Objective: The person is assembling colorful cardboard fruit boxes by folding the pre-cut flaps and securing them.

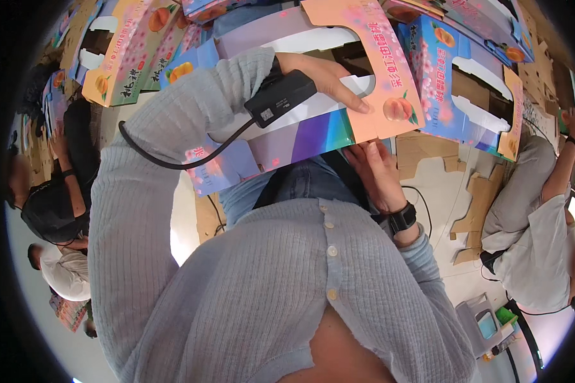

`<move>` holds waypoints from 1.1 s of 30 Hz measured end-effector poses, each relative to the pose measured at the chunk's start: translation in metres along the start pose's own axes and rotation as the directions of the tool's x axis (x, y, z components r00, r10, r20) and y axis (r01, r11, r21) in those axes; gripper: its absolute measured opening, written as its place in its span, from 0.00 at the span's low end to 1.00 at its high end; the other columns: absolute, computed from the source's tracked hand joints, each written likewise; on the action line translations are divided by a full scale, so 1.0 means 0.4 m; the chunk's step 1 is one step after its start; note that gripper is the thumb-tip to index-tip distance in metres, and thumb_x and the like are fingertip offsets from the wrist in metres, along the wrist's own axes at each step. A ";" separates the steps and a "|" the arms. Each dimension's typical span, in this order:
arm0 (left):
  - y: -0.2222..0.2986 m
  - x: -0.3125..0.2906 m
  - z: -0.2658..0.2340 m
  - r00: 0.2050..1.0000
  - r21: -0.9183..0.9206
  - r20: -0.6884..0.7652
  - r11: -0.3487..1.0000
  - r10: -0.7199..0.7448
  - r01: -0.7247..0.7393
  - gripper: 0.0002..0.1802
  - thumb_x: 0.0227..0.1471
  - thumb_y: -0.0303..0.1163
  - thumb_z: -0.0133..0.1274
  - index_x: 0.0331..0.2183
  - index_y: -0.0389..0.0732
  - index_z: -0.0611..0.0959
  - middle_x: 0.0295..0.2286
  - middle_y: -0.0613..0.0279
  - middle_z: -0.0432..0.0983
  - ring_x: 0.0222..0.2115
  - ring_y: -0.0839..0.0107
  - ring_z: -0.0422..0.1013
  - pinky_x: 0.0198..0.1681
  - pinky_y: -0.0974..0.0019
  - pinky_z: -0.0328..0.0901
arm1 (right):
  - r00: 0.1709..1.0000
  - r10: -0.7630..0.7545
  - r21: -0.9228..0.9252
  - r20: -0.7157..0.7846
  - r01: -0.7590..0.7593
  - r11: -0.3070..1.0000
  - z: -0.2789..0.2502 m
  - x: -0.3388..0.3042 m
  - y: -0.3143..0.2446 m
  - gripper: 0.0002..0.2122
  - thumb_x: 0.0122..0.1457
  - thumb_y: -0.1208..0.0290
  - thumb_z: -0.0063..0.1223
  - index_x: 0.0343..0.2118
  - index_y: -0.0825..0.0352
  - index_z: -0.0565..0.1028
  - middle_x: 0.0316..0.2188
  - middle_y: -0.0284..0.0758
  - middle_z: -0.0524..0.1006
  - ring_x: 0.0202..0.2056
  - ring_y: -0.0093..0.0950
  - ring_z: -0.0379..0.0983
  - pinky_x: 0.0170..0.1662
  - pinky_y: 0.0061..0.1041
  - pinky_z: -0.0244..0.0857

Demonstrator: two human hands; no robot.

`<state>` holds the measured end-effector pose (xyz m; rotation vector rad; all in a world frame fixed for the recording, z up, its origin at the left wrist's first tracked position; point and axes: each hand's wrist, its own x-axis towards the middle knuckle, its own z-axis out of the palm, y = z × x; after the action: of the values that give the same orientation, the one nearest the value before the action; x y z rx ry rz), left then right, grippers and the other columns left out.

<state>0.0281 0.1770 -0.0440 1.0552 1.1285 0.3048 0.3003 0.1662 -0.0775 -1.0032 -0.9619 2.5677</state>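
Note:
A printed cardboard fruit carton (318,135) with a large cut-out window lies across my lap, its peach-coloured end to the right. My left hand (331,78) reaches over the window and grips the carton, one finger lying along the white flap beside the peach end. Part of this hand's grip is hidden inside the window. Below the carton's near edge, my right hand (375,171) has its fingers drawn together, the tips against the edge near the peach corner. A black watch is on the right wrist, and a black box with a cable on the left.
A similar blue carton (442,80) stands at the right, and an orange-and-green one (129,54) at the far left. Flat brown cardboard pieces (479,207) lie on the pale floor. Seated people work on both sides. A grey plastic container (478,325) is at the lower right.

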 end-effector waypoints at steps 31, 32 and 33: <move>0.013 -0.013 0.008 0.990 -0.126 0.074 0.984 -0.119 0.128 0.38 0.52 0.51 0.62 0.56 0.35 0.74 0.53 0.55 0.71 0.55 0.68 0.64 0.58 0.66 0.56 | 0.998 -0.059 0.130 0.014 0.056 0.990 0.019 0.028 0.020 0.32 0.64 0.57 0.55 0.63 0.67 0.52 0.62 0.36 0.60 0.62 0.30 0.58 0.67 0.38 0.51; 0.018 -0.018 0.009 0.991 -0.096 0.052 0.987 -0.122 0.126 0.38 0.53 0.51 0.62 0.56 0.35 0.74 0.53 0.55 0.71 0.54 0.68 0.65 0.58 0.66 0.56 | 0.998 -0.059 0.135 0.010 0.057 0.989 0.018 0.029 0.021 0.33 0.64 0.57 0.55 0.63 0.67 0.52 0.62 0.36 0.60 0.62 0.30 0.58 0.66 0.38 0.51; 0.022 -0.019 0.010 0.992 -0.064 0.030 0.990 -0.121 0.123 0.38 0.53 0.52 0.61 0.56 0.34 0.74 0.53 0.55 0.71 0.54 0.68 0.65 0.58 0.66 0.56 | 0.998 -0.061 0.134 0.010 0.060 0.989 0.017 0.029 0.021 0.33 0.64 0.57 0.55 0.63 0.67 0.52 0.62 0.36 0.60 0.62 0.30 0.58 0.66 0.38 0.51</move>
<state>0.0307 0.1741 -0.0322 0.9257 1.1470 0.2289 0.2874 0.1613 -0.0852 -0.9076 -0.7989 2.5534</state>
